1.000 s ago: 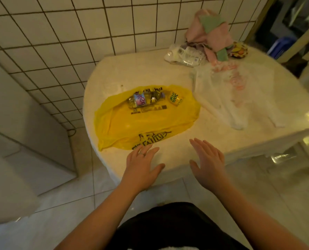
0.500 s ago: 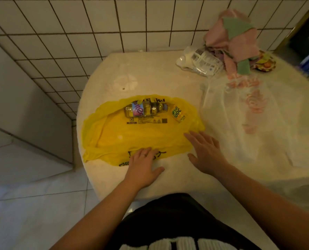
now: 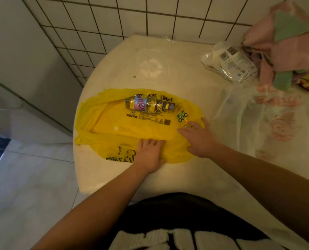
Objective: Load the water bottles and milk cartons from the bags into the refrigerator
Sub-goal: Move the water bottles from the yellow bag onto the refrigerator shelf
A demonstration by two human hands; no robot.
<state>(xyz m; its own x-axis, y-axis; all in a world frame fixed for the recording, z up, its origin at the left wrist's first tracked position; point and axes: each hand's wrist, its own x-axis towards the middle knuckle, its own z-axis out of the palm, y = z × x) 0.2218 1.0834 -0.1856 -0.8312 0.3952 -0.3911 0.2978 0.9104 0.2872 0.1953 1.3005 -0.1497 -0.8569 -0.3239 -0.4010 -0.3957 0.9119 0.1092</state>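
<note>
- Both hands are down on the yellow bag, which lies flat on the pale table.
- The left hand sits on the bag's near edge, over the black print. Its fingers are bent down into the plastic; whether they pinch it, I cannot tell.
- The right hand is spread wide and flat on the bag's right end, fingers straight, holding nothing.
- Just beyond the right fingertips is a small yellow drink with green lettering, almost touching them.
- Straight ahead of the left hand, at the bag's far edge, a clear bottle lies on its side, with yellowish liquid and a blue-and-pink label. Whether it is in or on the bag, I cannot tell.
- Right of the right hand, a thin white bag with pink print lies spread out.
- Far beyond the right hand, by the tiled wall, there's a wrapped pack with a barcode label, touching a heap of pink and green cloths.
</note>
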